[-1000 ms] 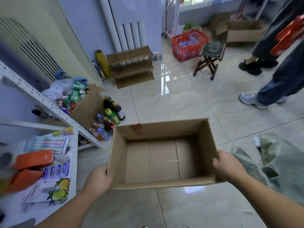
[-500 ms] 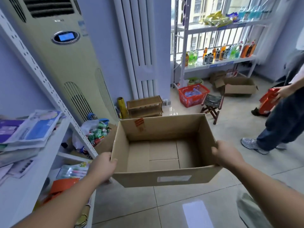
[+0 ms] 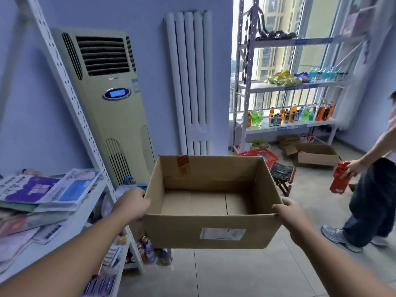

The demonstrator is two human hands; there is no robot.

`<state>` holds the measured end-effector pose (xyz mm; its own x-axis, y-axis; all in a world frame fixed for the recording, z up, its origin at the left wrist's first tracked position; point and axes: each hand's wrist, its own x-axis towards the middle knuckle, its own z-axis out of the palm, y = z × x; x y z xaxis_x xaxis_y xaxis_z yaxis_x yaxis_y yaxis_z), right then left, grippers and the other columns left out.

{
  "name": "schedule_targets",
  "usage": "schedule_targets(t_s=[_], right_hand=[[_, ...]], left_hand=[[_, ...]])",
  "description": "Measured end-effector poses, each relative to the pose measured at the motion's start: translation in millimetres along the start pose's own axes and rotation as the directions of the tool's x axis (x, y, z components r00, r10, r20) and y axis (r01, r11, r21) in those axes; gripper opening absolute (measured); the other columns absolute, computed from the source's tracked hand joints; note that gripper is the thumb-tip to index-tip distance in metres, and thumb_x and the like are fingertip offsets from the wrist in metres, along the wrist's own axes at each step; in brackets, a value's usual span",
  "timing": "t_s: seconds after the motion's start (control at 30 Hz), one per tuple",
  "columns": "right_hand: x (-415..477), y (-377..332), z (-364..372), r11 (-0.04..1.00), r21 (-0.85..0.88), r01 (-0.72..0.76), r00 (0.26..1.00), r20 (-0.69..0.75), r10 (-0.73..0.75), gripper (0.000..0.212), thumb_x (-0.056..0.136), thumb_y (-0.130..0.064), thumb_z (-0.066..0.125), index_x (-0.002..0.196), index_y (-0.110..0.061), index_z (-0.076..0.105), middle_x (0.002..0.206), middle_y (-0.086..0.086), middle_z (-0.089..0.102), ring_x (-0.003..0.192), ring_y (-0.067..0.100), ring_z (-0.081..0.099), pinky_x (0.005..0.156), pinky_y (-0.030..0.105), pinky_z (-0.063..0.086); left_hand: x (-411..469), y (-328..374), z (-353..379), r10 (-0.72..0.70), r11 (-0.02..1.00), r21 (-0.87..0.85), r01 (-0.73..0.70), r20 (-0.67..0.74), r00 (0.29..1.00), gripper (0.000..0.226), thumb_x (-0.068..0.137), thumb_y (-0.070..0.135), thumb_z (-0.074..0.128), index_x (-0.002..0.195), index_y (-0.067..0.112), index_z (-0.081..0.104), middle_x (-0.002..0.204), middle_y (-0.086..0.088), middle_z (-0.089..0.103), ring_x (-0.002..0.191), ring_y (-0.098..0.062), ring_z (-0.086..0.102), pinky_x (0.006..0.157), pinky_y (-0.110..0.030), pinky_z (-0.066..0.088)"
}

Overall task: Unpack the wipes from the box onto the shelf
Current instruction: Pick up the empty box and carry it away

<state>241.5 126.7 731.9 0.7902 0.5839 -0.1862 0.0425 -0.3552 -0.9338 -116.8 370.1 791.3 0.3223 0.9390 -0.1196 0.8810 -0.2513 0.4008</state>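
Box (image 3: 214,230): cardboard, open at the top, held level in front of the body and clear of the floor (image 3: 235,273); nothing inside except the bare cardboard bottom.
Left hand (image 3: 132,203): closed round the left wall of the box near the front corner; fingers curled on the cardboard, nothing else held.
Right hand (image 3: 288,213): closed round the right front corner in the same way; thumb up at the rim, fingertips hidden behind the wall.
Wipes (image 3: 49,189): none in the box; flat printed packs, probably the wipes, piled on the shelf (image 3: 70,232) to the left, loosely and partly overlapping.
Step in hand: seemingly past the unpacking itself, judging from the empty box and the loaded shelf; only the carrying of the empty box to finish.
Next move: probably to set the box down out of the way; calls for a free piece of floor, a level carry with both hands, and care for the other person (image 3: 368,189) near on the right, with a red pack (image 3: 339,181) in hand.
Risk: light empty box, easy to squeeze out of shape; loose pile near the shelf edge, better not brushed by the left elbow.
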Motion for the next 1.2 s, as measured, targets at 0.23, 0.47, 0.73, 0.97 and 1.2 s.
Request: schedule_targets(t_s=[0.23,0.47,0.73,0.97,1.2], right_hand=[[15.8,8.2,-12.0,0.989,0.14,-0.044,0.999,-0.023,0.048,0.046,0.09,0.011,0.045,0.124,-0.01,0.066,0.099,0.009,0.068,0.089,0.029,0.06,0.067,0.032,0.046],[25.3,12.1,-16.1,0.985,0.165,-0.048,0.998,-0.024,0.053,0.05,0.088,0.009,0.045,0.126,-0.015,0.067,0.101,0.005,0.068,0.091,0.029,0.06,0.071,0.036,0.046],[51.9,0.9,-5.3,0.983,0.179,-0.043,0.999,-0.008,0.045,0.054,0.086,0.01,0.045,0.128,-0.017,0.066,0.111,0.009,0.069,0.095,0.028,0.061,0.07,0.034,0.046],[88.3,-28.0,9.3,0.99,0.14,-0.018,0.999,-0.047,0.025,0.048,0.092,0.008,0.044,0.124,-0.02,0.066,0.103,0.002,0.068,0.092,0.022,0.059,0.071,0.034,0.047],[119.3,-50.6,40.7,0.997,0.061,0.05,0.996,-0.074,-0.046,0.053,0.091,0.007,0.046,0.134,-0.019,0.063,0.112,0.003,0.068,0.09,0.014,0.059,0.066,0.031,0.048]], left_hand=[[-19.4,31.9,11.1,-0.049,0.997,-0.059,0.049,-0.01,0.999,0.026,0.089,0.022,0.049,0.108,0.02,0.067,0.085,-0.013,0.07,0.07,-0.026,0.066,0.057,-0.03,0.048],[-34.1,39.4,33.3,-0.178,0.779,-0.583,0.231,0.148,0.973,0.053,0.096,0.0,0.037,0.137,0.03,0.052,0.127,-0.011,0.057,0.097,-0.038,0.065,0.055,-0.042,0.062],[-3.0,45.4,41.8,-0.236,0.704,-0.665,0.249,0.111,0.965,0.058,0.097,0.003,0.035,0.146,0.031,0.05,0.131,-0.005,0.049,0.112,-0.043,0.057,0.062,-0.051,0.064],[45.7,54.6,42.8,-0.198,0.716,-0.658,0.233,0.13,0.972,0.056,0.1,0.005,0.037,0.15,0.029,0.045,0.135,-0.007,0.048,0.11,-0.037,0.056,0.061,-0.046,0.064],[101.3,42.2,44.8,-0.202,0.668,-0.708,0.23,0.125,0.971,0.051,0.1,0.002,0.039,0.144,0.025,0.053,0.131,-0.009,0.054,0.107,-0.037,0.057,0.061,-0.048,0.064]])
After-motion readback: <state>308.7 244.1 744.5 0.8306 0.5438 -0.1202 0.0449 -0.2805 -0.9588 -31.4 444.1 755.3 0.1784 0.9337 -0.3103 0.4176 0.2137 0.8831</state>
